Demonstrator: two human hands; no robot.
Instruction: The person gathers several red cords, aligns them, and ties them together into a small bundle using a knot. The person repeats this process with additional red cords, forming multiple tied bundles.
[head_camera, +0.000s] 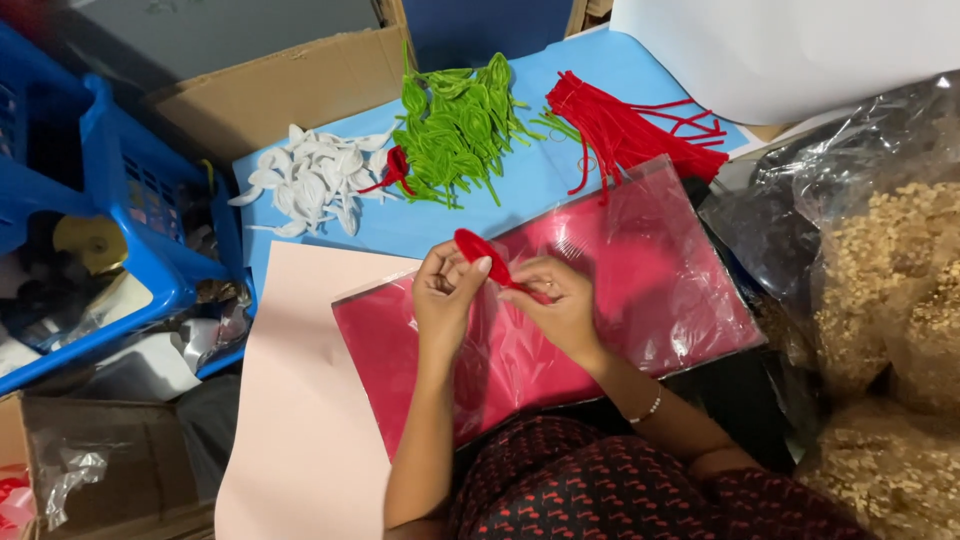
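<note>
Head view: we see both forearms reaching up from the lap, left hand (447, 290) and right hand (556, 300) close together, fingers of both pinching a red loop (483, 254) above the red packet (600, 290) on the blue counter (520, 185).

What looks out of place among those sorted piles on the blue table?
One red petal-shaped loop lies between the white pile and the green pile, apart from the red stems. Otherwise each colour keeps to its own heap.
</note>
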